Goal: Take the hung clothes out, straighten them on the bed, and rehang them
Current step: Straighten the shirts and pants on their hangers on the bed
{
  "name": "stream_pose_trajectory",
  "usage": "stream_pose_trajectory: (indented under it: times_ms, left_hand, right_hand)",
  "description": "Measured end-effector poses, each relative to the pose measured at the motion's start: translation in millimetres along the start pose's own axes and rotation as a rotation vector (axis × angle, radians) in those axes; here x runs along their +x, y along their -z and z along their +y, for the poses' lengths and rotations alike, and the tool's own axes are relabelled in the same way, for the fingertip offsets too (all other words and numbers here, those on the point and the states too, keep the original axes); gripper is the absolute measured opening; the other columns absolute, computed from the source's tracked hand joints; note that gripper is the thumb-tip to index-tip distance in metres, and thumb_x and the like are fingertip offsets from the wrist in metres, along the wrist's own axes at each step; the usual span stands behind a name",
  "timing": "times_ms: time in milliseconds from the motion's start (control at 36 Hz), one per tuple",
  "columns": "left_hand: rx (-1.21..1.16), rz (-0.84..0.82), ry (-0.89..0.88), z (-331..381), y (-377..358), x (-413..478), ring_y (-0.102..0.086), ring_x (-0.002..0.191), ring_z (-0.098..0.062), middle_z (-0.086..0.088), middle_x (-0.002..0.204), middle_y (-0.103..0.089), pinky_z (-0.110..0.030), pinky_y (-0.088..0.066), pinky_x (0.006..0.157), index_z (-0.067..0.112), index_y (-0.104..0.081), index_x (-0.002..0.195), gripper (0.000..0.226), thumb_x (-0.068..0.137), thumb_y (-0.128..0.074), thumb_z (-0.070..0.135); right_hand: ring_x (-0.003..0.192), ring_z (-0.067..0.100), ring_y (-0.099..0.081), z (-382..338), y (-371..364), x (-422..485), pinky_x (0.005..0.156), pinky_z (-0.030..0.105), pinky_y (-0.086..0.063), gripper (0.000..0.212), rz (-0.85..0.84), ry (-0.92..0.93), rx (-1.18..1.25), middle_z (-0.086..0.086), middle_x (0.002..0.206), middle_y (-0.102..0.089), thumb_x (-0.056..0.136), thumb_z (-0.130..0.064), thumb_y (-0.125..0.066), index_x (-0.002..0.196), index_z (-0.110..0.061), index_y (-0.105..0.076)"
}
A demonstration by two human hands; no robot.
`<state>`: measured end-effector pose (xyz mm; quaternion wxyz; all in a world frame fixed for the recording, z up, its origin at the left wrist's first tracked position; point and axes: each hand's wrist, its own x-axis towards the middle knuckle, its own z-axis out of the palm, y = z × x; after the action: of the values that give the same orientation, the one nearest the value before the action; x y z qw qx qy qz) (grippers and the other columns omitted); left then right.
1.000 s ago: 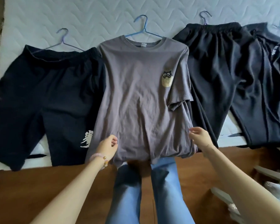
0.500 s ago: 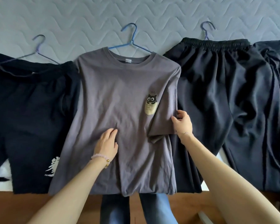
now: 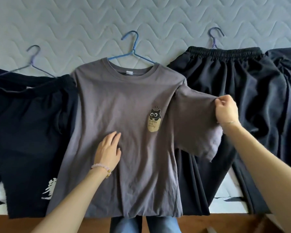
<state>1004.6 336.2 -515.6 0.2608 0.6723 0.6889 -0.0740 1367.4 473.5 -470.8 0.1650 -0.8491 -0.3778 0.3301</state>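
Light, limp shirt (image 3: 118, 101): left grip (image 3: 107, 148) spread flat pins its front, right grip (image 3: 226, 110) pinches the sleeve (image 3: 193, 118) hem, likely the best hold.

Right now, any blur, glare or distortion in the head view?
Head view: soft even light, no glare; cat print on the grey T-shirt is crisp; black trousers and dark shorts lose fold detail; wide-angle stretch shows toward the frame edges.
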Motion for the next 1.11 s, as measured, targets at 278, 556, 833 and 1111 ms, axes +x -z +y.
stream_pose_trajectory:
  times_ms: [278, 556, 833, 1111]
  left_hand:
    - [0.102, 0.276, -0.011, -41.0, 62.1, 85.7, -0.054, 0.116, -0.036, -0.019, 0.13, -0.055, -0.045, -0.044, 0.096, 0.001, -0.054, 0.125, 0.048, 0.078, -0.063, 0.008]
    - [-0.346, 0.035, 0.566, -130.2, 105.9, 132.3, -0.04, 0.129, -0.038, -0.02, 0.145, -0.032, -0.043, -0.033, 0.109, 0.004, -0.035, 0.141, 0.061, 0.088, -0.059, 0.026]
    - [0.135, 0.273, 0.052, -104.4, 97.1, 119.2, -0.055, 0.096, -0.04, -0.017, 0.11, -0.059, -0.047, -0.046, 0.078, 0.01, -0.061, 0.11, 0.034, 0.076, -0.065, 0.01]
    - [0.124, 0.159, 0.377, -110.3, 84.2, 117.9, -0.047, 0.114, -0.028, -0.008, 0.123, -0.049, -0.043, -0.04, 0.087, 0.017, -0.05, 0.12, 0.039, 0.086, -0.058, 0.033]
  right_hand:
    - [0.112, 0.045, -0.055, 3.5, 33.2, 45.4, 0.093, 0.043, -0.044, 0.028, 0.082, -0.049, -0.35, 0.025, 0.122, -0.062, 0.097, -0.027, -0.044, 0.119, -0.016, -0.058]
    - [0.117, 0.047, -0.053, 13.4, 7.6, 47.1, 0.1, 0.047, -0.042, 0.032, 0.093, -0.158, -0.338, 0.027, 0.127, -0.058, 0.095, -0.028, -0.048, 0.122, -0.014, -0.059]
    - [0.116, 0.049, -0.053, 13.7, -1.1, 49.7, 0.101, 0.05, -0.043, 0.036, 0.099, -0.168, -0.39, 0.028, 0.127, -0.059, 0.094, -0.028, -0.048, 0.125, -0.014, -0.06]
    - [0.097, 0.045, -0.063, 80.9, -9.1, 108.3, 0.089, 0.055, -0.053, 0.072, 0.147, -0.102, -0.448, 0.021, 0.107, -0.069, 0.066, -0.057, -0.031, 0.12, -0.017, -0.055]
